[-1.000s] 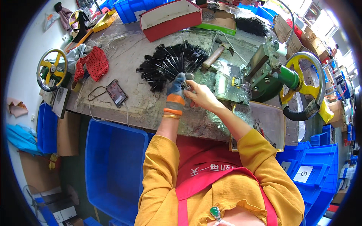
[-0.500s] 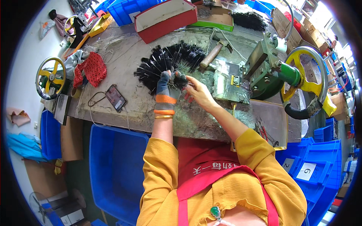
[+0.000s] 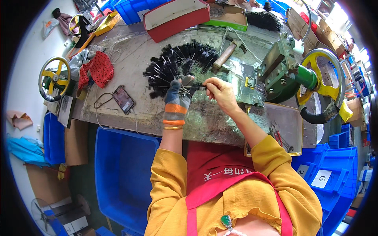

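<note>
A heap of black twisted-wire bristle brushes [image 3: 165, 67] lies spread on the worktable [image 3: 134, 59] in front of me. At the near edge of this heap, my left hand [image 3: 175, 96], in a grey and orange glove, is closed around several of the brushes, their bare wire ends showing by the fingers. My right hand [image 3: 222, 93], ungloved, pinches the outer end of one small black brush [image 3: 199, 87], which lies level between the two hands. The glove and the other brushes hide part of the left fingers' grip.
A hammer [image 3: 225, 56] lies right of the heap, beside a green hand press [image 3: 275, 74] with a yellow handwheel [image 3: 321, 84]. The phone [image 3: 123, 99] and red cloth [image 3: 101, 70] are left. Behind stands a red box [image 3: 177, 23]; below the table edge, a blue bin [image 3: 126, 177].
My right hand has moved a little right, and a brush now stretches between it and my left hand. Before, both hands were close together at the bundle. The view has shifted slightly.
</note>
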Demonstrator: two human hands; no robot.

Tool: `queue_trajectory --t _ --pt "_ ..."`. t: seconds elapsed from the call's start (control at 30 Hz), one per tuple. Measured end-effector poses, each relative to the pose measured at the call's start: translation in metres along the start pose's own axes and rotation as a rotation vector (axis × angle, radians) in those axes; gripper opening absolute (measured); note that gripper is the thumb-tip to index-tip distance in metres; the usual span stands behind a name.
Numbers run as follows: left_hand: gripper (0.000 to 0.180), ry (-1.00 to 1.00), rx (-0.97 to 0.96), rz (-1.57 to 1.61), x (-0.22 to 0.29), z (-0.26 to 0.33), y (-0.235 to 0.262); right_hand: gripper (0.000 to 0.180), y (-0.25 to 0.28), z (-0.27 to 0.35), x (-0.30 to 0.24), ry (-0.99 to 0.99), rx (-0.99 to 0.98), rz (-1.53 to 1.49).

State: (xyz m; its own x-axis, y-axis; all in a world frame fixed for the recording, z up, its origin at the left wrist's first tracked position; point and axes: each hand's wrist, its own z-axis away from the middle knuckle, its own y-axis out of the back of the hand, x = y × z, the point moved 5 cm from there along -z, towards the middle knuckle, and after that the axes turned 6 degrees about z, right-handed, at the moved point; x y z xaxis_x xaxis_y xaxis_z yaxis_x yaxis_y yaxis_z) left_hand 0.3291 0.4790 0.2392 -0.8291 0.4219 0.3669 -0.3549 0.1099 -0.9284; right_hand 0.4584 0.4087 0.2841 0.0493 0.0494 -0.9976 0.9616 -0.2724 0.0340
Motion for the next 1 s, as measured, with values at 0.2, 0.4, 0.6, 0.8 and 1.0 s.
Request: queue_trajectory --t 0.2,0.4,0.6,0.8,1.0 --pt "0.021 0.010 0.060 0.162 -0.001 -0.002 -0.006 0.009 0.018 0.011 -0.014 0.012 0.041 0.139" --pt "0.014 -0.069 0.104 0.159 0.023 0.001 0.016 0.009 0.048 0.025 -0.019 0.092 0.215 0.188" --pt "0.012 0.078 0.046 -0.498 0.003 0.013 0.060 0.009 0.022 0.024 -0.023 0.076 -0.159 0.446" --pt "0.017 0.286 0.113 -0.744 -0.019 0.064 0.005 0.009 0.009 0.010 -0.004 0.084 -0.224 0.612" --pt "0.018 0.239 0.100 -0.747 0.004 0.069 0.026 0.036 0.021 -0.004 -0.006 0.221 0.120 0.392"
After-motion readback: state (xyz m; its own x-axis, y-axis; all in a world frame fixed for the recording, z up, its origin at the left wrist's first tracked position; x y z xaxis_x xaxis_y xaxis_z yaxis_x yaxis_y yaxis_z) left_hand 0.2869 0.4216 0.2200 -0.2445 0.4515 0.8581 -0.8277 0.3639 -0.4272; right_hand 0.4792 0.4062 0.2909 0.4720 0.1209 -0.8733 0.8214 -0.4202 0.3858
